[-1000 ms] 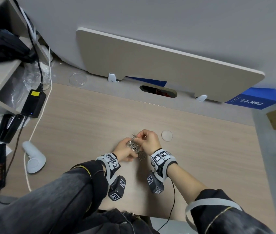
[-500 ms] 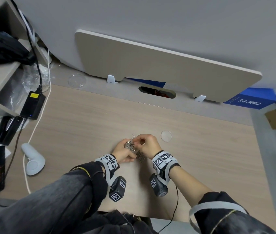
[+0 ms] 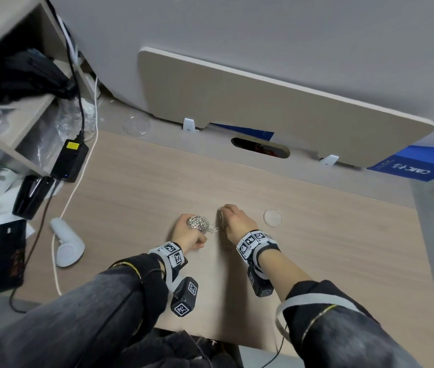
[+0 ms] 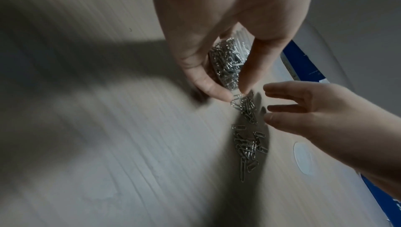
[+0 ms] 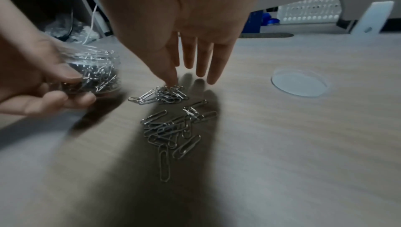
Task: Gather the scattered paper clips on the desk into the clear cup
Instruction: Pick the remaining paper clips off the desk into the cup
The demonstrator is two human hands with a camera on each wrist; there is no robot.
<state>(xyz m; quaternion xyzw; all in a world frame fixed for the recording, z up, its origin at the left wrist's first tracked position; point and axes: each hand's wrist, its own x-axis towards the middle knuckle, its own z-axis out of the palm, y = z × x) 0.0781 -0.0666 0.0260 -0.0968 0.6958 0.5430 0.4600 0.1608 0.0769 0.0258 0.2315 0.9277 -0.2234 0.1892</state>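
My left hand [image 3: 193, 229] grips a small clear cup [image 3: 197, 223] packed with silver paper clips, tilted just above the desk; the left wrist view shows the cup [image 4: 228, 62] between thumb and fingers. To its right, my right hand [image 5: 186, 74] points down with straight fingers. One fingertip [image 5: 171, 81] touches a small heap of loose clips [image 5: 162, 96]. A second, larger heap of clips [image 5: 171, 131] lies nearer to me on the desk. In the head view the loose clips [image 3: 214, 227] lie between the two hands.
A round clear lid [image 3: 272, 217] lies flat on the desk right of my right hand. At the left edge are a white controller [image 3: 66, 243], a black power brick [image 3: 70, 160] with cables, and a black phone [image 3: 5, 256]. A beige panel [image 3: 277, 102] stands behind.
The hands were together, with the right hand at the cup's mouth. Now the left hand has drawn the cup to the left and the right hand has dropped to the loose clips.
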